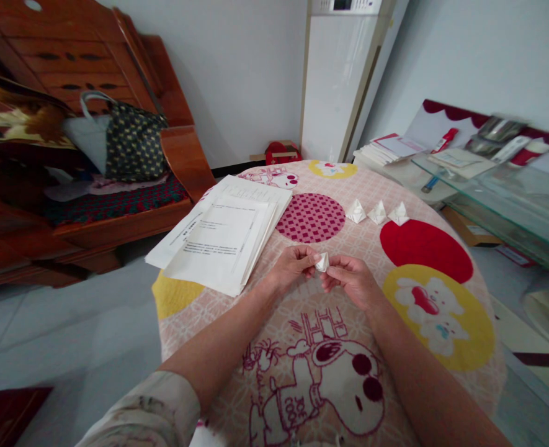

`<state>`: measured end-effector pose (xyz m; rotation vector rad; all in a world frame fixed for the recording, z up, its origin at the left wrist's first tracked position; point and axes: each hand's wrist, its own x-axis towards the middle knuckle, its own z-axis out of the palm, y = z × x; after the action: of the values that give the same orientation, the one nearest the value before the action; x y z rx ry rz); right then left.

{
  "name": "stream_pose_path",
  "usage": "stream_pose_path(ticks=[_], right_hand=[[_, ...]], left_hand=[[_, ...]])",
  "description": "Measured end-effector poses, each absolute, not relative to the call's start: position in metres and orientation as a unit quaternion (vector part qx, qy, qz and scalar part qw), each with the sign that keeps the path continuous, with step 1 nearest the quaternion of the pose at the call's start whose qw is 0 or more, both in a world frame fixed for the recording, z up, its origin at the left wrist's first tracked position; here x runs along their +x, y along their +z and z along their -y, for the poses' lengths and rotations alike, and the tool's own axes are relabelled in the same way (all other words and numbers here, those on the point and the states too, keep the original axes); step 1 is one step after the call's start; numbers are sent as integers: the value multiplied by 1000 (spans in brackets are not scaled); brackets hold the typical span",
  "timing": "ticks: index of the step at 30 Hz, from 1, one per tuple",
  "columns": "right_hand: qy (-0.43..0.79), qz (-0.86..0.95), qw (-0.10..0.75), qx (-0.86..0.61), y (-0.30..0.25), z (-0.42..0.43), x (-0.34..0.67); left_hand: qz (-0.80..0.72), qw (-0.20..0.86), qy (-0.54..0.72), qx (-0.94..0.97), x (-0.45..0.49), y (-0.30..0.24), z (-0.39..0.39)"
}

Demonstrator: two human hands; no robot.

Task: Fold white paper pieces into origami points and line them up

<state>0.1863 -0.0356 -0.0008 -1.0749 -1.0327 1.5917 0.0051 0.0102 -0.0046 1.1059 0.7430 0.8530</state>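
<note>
Both my hands meet over the middle of a round table covered by a pink cartoon-print cloth [330, 347]. My left hand [291, 266] and my right hand [351, 277] are closed in pinches on one small folded white paper piece [322, 262] held between their fingertips, just above the cloth. Three finished folded paper shapes [377, 212] sit in a row farther back on the table. A stack of printed white sheets [223, 239] lies to the left of my left hand.
A wooden bench [92, 155] with a dark patterned bag [132, 141] stands at the left. A tall white appliance [337, 81] is against the back wall. A glass-topped stand [511, 192] with booklets and papers is at the right.
</note>
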Motion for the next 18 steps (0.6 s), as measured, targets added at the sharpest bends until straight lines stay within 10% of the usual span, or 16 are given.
stream_pose_path(ticks=[18], right_hand=[[627,425,471,-452,3,40,181]], left_hand=[[-318,699,400,501,14,-7,-2]])
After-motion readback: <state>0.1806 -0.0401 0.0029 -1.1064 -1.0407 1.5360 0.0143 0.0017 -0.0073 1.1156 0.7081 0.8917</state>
